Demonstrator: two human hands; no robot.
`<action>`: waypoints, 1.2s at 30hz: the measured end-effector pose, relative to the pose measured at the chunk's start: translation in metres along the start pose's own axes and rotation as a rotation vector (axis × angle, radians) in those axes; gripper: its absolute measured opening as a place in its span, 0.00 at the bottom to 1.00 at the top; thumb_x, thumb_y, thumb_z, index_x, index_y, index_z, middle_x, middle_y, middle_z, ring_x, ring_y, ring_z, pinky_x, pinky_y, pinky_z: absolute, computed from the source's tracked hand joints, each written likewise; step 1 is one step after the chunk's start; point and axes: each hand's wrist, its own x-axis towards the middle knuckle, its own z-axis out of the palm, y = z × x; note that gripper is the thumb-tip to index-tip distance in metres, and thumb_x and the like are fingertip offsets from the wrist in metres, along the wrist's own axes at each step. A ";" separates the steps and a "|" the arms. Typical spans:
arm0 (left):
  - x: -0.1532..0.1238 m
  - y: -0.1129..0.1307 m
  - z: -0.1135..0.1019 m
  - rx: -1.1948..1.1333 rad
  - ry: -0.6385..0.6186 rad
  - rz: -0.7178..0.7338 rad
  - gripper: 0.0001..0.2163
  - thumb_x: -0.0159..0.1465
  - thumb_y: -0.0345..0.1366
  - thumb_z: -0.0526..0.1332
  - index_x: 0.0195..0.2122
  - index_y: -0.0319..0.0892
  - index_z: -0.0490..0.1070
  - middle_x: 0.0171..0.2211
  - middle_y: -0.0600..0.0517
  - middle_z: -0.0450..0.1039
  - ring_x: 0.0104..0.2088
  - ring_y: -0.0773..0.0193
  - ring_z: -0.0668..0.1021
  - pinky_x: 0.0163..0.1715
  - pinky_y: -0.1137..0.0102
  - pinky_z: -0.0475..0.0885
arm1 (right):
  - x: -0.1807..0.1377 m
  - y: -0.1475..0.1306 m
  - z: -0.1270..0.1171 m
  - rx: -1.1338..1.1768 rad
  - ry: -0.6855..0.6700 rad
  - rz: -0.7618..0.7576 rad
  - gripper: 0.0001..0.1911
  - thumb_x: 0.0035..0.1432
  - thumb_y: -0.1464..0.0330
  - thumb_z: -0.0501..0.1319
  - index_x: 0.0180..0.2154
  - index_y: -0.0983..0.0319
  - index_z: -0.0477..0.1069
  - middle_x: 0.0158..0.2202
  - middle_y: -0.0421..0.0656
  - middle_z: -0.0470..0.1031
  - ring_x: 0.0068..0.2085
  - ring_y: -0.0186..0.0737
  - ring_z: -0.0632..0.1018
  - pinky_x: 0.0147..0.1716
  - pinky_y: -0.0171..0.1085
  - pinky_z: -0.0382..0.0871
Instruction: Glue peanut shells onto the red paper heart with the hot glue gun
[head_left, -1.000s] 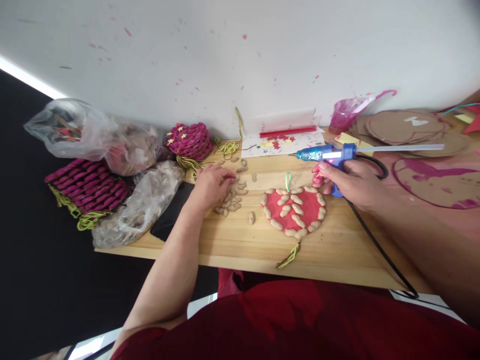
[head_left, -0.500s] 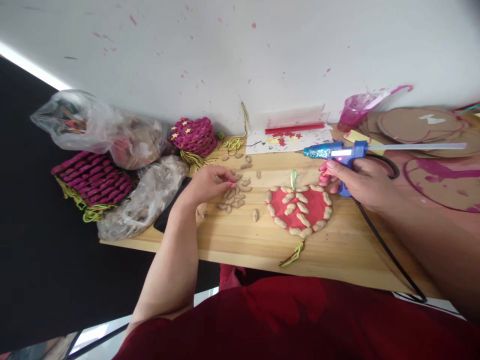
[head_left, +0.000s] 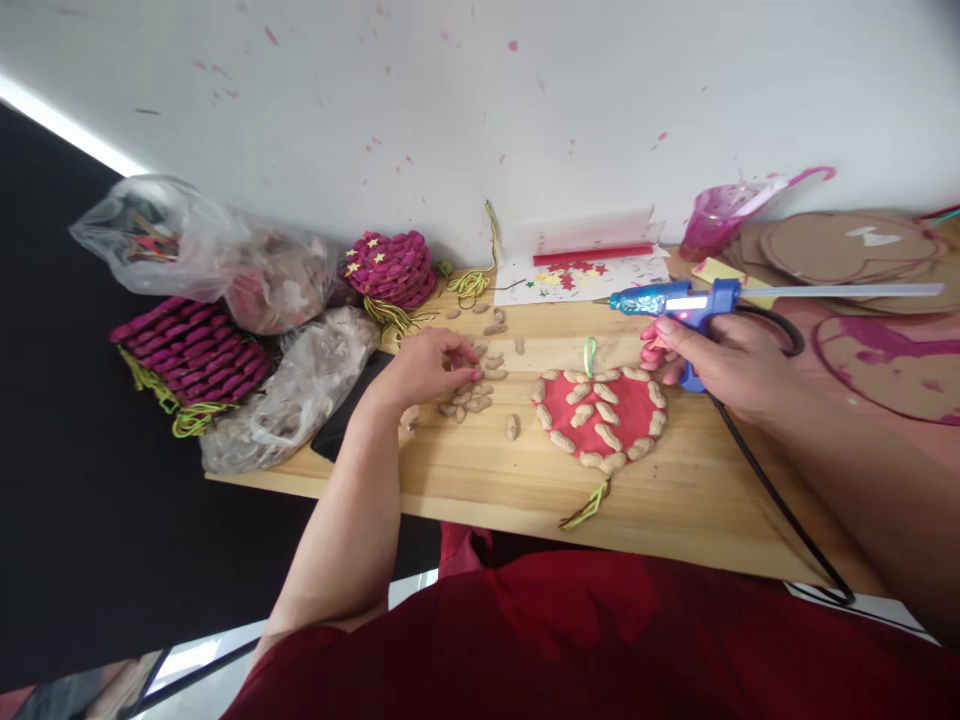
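My right hand (head_left: 726, 362) grips a blue glue gun (head_left: 675, 305), whose nozzle points left and whose long clear glue stick juts out to the right. My left hand (head_left: 435, 368) hovers at a loose pile of peanuts (head_left: 474, 400), thumb and fingers curved and a little apart. No peanut shows between the fingertips, though the fingers partly hide the pile. Between my hands lies a red heart (head_left: 559, 405) edged with peanuts, with more peanuts in slanted pairs down its middle. A green ribbon loop (head_left: 589, 355) tops it, and a yarn tassel (head_left: 587, 506) hangs from its tip.
Plastic bags (head_left: 292, 395) and purple braided pieces (head_left: 191, 350) crowd the left side. Star confetti on white paper (head_left: 517, 290) lies by the wall. A pink-stained cup (head_left: 709, 222) and cardboard cutouts (head_left: 840, 245) stand right. The gun's black cord (head_left: 780, 505) crosses the front edge.
My left hand has moved slightly right and down over the peanut pile. My right hand keeps the glue gun in nearly the same place; the whole view has shifted slightly.
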 end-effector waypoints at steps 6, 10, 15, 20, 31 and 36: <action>-0.011 0.002 -0.004 -0.033 0.057 0.013 0.12 0.60 0.32 0.64 0.44 0.43 0.82 0.40 0.49 0.82 0.42 0.59 0.81 0.47 0.64 0.73 | -0.001 -0.002 0.000 -0.023 0.016 -0.002 0.20 0.57 0.49 0.67 0.31 0.60 0.76 0.28 0.43 0.79 0.22 0.33 0.76 0.21 0.34 0.71; -0.037 0.006 -0.006 -0.047 0.161 -0.060 0.08 0.62 0.35 0.64 0.40 0.44 0.81 0.40 0.49 0.82 0.43 0.58 0.80 0.47 0.63 0.73 | -0.002 -0.004 0.003 0.015 0.035 -0.016 0.18 0.56 0.51 0.69 0.30 0.60 0.76 0.27 0.42 0.79 0.22 0.33 0.75 0.21 0.33 0.70; -0.071 0.012 0.000 -0.018 0.174 -0.078 0.05 0.62 0.37 0.67 0.37 0.46 0.81 0.39 0.50 0.82 0.44 0.55 0.80 0.48 0.61 0.73 | -0.002 -0.002 0.005 0.061 0.031 0.005 0.20 0.55 0.51 0.70 0.32 0.61 0.77 0.28 0.43 0.79 0.26 0.34 0.78 0.21 0.31 0.71; -0.084 0.013 0.007 0.069 0.201 -0.064 0.07 0.62 0.35 0.68 0.42 0.45 0.80 0.42 0.48 0.81 0.47 0.53 0.78 0.51 0.57 0.71 | -0.002 -0.002 0.004 0.066 0.034 0.012 0.20 0.56 0.51 0.70 0.32 0.62 0.76 0.29 0.43 0.79 0.27 0.33 0.78 0.21 0.28 0.72; -0.097 0.016 0.006 0.141 0.168 -0.113 0.07 0.65 0.30 0.62 0.41 0.44 0.79 0.43 0.48 0.81 0.47 0.52 0.78 0.51 0.55 0.70 | 0.000 -0.002 0.006 0.102 0.049 0.043 0.15 0.59 0.58 0.70 0.31 0.63 0.77 0.28 0.43 0.79 0.26 0.33 0.79 0.20 0.27 0.72; -0.100 0.015 0.004 0.171 0.201 -0.133 0.05 0.65 0.32 0.62 0.37 0.44 0.78 0.39 0.48 0.80 0.45 0.52 0.78 0.49 0.56 0.70 | -0.003 -0.012 0.008 0.108 0.071 0.094 0.10 0.62 0.66 0.67 0.30 0.64 0.77 0.27 0.43 0.79 0.24 0.31 0.78 0.19 0.26 0.71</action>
